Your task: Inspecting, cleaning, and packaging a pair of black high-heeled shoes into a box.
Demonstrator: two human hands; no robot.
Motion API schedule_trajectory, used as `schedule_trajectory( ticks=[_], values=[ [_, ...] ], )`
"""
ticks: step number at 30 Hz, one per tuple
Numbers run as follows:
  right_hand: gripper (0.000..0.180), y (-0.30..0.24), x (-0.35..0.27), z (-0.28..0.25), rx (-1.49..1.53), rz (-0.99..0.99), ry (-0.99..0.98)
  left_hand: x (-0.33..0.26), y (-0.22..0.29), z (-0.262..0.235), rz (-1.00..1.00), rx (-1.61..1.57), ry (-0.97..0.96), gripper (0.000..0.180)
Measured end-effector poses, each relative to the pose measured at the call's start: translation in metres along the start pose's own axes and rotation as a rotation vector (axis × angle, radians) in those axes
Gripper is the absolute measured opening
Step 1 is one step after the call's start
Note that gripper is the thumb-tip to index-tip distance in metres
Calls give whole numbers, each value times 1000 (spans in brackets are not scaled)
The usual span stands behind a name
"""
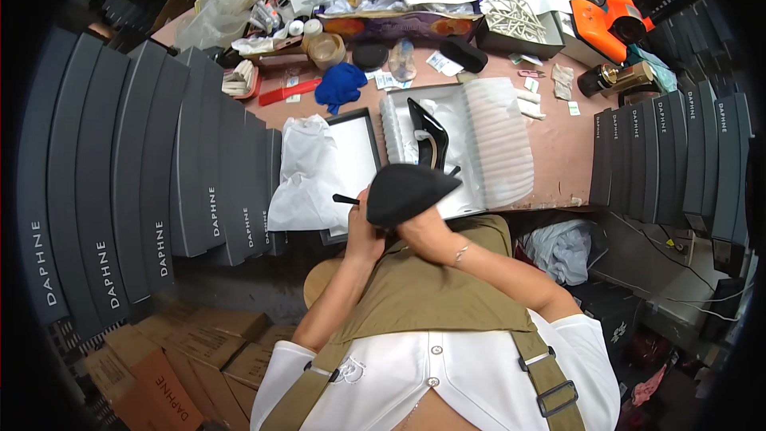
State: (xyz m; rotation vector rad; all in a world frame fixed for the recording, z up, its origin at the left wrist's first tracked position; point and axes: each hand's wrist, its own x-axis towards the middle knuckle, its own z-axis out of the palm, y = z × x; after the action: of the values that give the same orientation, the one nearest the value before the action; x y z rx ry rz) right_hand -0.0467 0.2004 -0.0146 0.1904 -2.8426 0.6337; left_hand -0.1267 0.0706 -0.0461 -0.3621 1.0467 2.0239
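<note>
A black pointed high-heeled shoe [408, 194] is held above my lap, its dark sole toward me and its toe pointing right. My left hand [365, 227] is closed at the heel end, where the thin heel sticks out to the left. Under the front part, my right hand [427, 233] grips the same shoe; its fingers are partly hidden behind it. Just beyond, a matching glossy black shoe [432, 134] lies in an open shoebox [459, 211] lined with white paper and ribbed translucent wrap [499, 144].
A dark box lid [375, 132] with white tissue paper [303, 164] lies left of the box. Stacked grey shoeboxes [144, 168] wall in the left, and more boxes [670, 156] the right. Behind are a blue cloth [341, 86], a red tool [289, 92] and an orange device [598, 30].
</note>
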Motion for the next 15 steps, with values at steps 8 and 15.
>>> schedule_trajectory(
  ticks=[8, 15],
  values=[
    [35, -3, -6, -75, 870, 141, -270, 5, 30, -24, 21, -308, -199, 35],
    [28, -9, 4, -30, 827, 377, -477, -2, 8, -13, 72, -70, -317, 41]
  ],
)
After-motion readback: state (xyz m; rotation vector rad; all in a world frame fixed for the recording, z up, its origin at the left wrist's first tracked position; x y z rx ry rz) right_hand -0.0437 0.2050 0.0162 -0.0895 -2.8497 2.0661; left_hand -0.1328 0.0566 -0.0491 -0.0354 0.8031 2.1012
